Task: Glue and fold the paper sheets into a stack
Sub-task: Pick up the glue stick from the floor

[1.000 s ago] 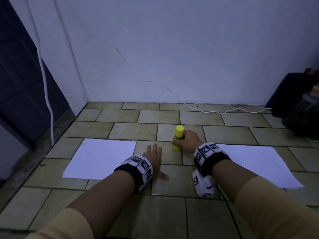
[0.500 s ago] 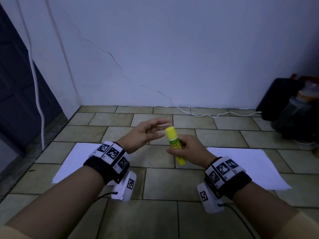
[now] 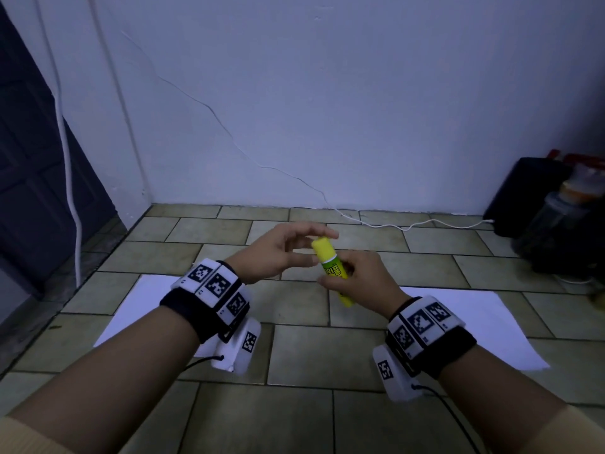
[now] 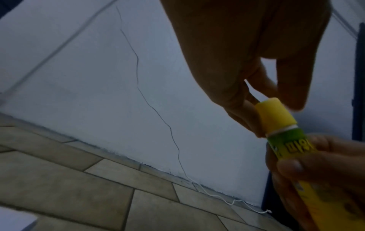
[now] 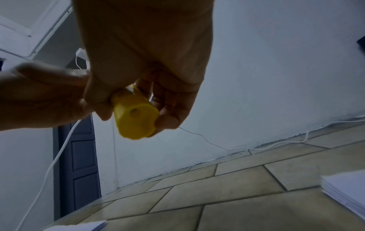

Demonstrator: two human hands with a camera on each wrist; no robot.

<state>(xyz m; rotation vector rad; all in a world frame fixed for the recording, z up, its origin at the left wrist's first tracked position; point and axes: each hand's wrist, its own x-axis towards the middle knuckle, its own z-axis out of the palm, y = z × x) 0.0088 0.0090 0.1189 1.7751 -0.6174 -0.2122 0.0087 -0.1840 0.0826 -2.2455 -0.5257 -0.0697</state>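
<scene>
Both hands meet above the floor, right hand [image 3: 358, 281] gripping the glue stick [image 3: 332, 270], left hand [image 3: 278, 252] pinching its cap [image 4: 275, 116]; a hard tug could fling glue or cap away from the paper sheets [image 3: 471, 322].

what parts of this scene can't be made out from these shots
- Label on the glue stick: head view, too small, partly covered by the right hand.
- Whether the left hand grips the cap: left wrist view, fingertips blurred.
- Number of sheets in the right paper: right wrist view, cut off by the edge.
- Dark things by the wall: head view, too dim.
</scene>
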